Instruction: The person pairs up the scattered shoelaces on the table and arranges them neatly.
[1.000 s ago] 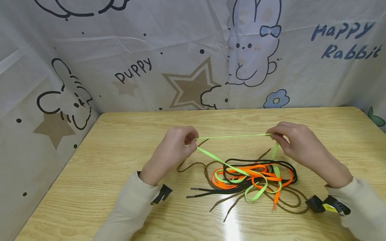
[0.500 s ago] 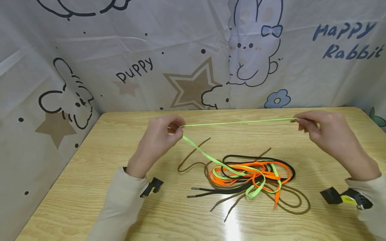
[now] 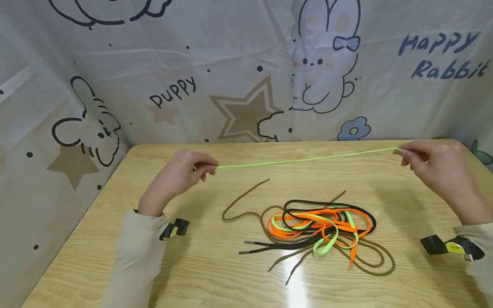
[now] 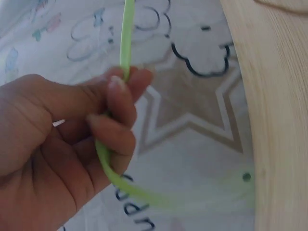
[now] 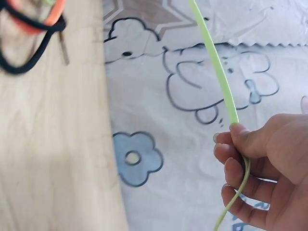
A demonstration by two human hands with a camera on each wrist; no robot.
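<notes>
A flat lime-green shoelace (image 3: 292,161) stretches nearly straight between the two hands, above the back of the table. At its left, the thumb and fingertips of the left hand (image 3: 179,176) pinch it. In the left wrist view, a blurred tail of this lace (image 4: 113,175) hangs past the curled fingers. The right hand (image 3: 435,163) pinches the other end part between thumb and forefinger. A short tail of lace (image 5: 236,196) runs down over its other fingers in the right wrist view.
A tangled pile lies on the table (image 3: 200,265): an orange shoelace (image 3: 352,252), black laces (image 3: 277,246), brown laces (image 3: 280,258) and more lime-green lace (image 3: 326,248). A printed cloth (image 3: 173,55) hangs behind and at the left.
Both hands have moved apart, the left to the left and the right to the right and up. The lime-green lace has been drawn out of the pile and now spans a longer stretch.
</notes>
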